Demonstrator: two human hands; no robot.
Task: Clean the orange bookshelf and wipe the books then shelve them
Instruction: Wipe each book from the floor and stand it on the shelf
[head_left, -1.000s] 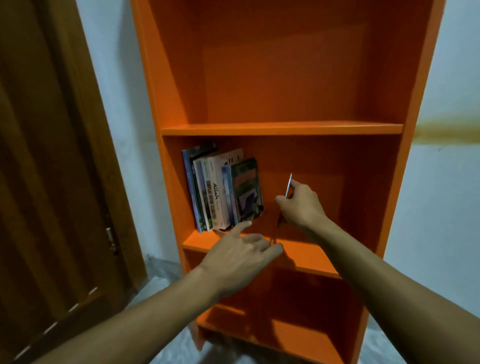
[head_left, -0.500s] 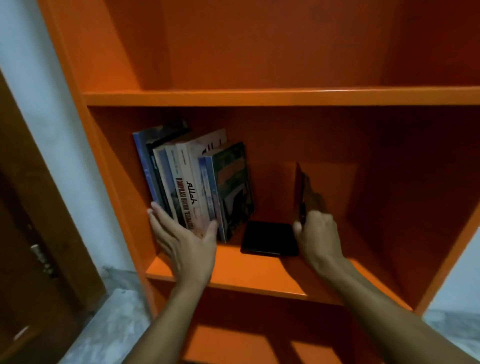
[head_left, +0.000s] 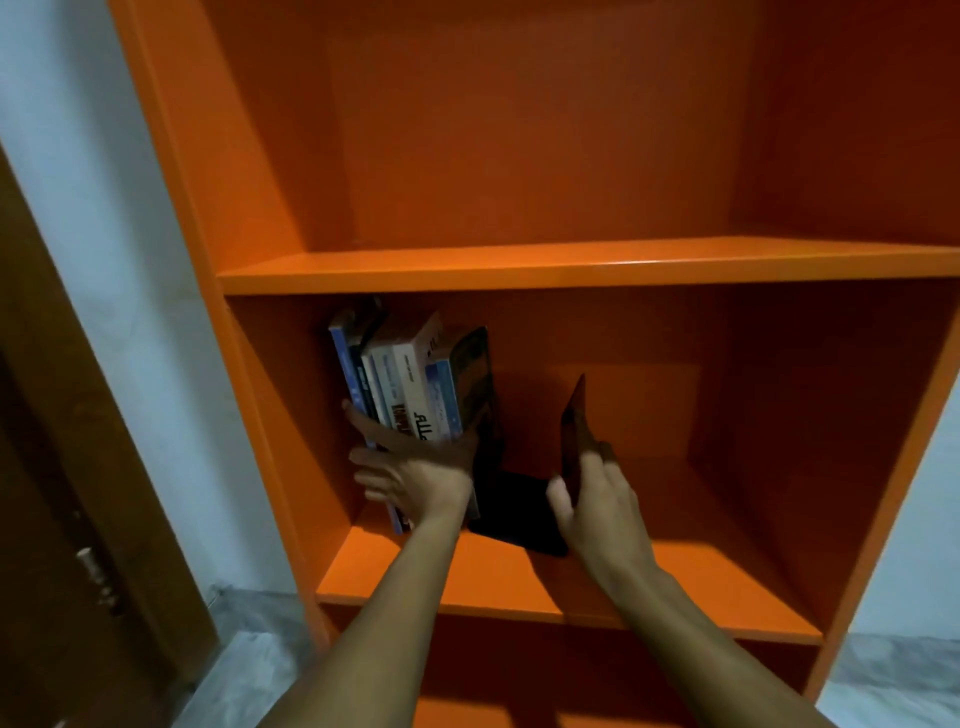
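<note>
**Two hands steady books and a bookend inside an orange bookshelf**

A person's two bare arms reach forward into the middle compartment of an orange bookshelf (head_left: 519, 270), seen from a head-worn camera looking forward and down.

The left hand (head_left: 415, 475) is spread against a short row of upright books (head_left: 410, 384). Its fingers are straight and splayed around the left side and lower spines of the row, and its thumb presses against the right side, so the hand cradles the books rather than curling round them. The books stand directly beyond this hand, at the left end of the shelf board, leaning slightly to the right. Their spines are blue, white and dark.

The right hand (head_left: 592, 499) grips the upright plate of a black bookend (head_left: 571, 431). The thumb is on the plate's near left face and the fingers wrap behind it. The bookend's flat base lies on the shelf board just left of this hand, between the two hands, and reaches towards the books.

The compartment above the hands holds nothing visible. Left of the left arm are a pale wall (head_left: 78, 182) and the edge of a brown wooden door (head_left: 62, 519). Below the arms, grey floor (head_left: 244, 670) shows.
</note>
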